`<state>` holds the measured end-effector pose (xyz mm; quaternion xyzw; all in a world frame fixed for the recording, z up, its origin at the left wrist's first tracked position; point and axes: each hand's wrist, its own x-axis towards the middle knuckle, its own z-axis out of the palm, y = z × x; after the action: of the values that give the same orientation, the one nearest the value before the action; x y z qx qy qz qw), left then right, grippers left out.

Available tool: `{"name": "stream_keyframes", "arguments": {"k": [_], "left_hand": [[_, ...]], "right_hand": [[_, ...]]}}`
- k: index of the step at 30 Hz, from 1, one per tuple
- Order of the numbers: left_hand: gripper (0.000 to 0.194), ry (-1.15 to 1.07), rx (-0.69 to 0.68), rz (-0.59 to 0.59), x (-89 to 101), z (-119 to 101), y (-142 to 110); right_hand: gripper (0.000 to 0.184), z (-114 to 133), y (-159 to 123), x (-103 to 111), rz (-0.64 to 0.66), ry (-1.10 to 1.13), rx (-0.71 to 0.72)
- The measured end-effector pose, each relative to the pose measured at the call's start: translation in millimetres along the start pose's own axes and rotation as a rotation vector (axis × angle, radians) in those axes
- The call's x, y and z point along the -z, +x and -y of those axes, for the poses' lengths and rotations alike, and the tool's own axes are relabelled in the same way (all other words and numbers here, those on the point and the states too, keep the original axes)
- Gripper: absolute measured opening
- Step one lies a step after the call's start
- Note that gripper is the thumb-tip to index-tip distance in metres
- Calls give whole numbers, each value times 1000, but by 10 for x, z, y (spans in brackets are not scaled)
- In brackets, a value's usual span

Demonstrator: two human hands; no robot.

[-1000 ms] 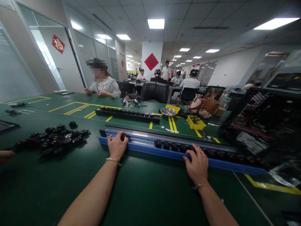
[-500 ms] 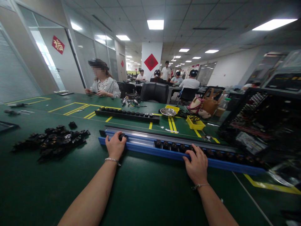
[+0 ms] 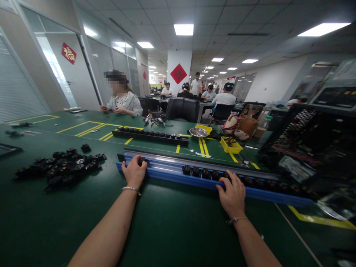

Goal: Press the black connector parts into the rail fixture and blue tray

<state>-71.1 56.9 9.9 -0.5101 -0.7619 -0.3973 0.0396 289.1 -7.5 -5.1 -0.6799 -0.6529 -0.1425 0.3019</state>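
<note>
The long blue-and-silver rail lies on the green table. The left hand pinches a small round black component near the rail's left end; the right hand curls over the near wall, grip unclear.

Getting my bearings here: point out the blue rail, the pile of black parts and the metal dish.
Blue rail (image 3: 189,180), head view: front wall, near its middle.
Pile of black parts (image 3: 66,168), head view: its middle.
Metal dish (image 3: 198,132), head view: shiny inside.

Long blue rail, black parts rowed inside, lone piece further left
</note>
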Motion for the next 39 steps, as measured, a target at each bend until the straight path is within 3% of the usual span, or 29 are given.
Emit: {"name": "stream_keyframes", "arguments": {"k": [31,39], "left_hand": [[32,-12,109,-30,13,136,105],[31,-24,100,-89,-8,193,130]], "right_hand": [[15,0,-3,-6,-17,2,10],[15,-7,0,-11,-21,0,12]]}}
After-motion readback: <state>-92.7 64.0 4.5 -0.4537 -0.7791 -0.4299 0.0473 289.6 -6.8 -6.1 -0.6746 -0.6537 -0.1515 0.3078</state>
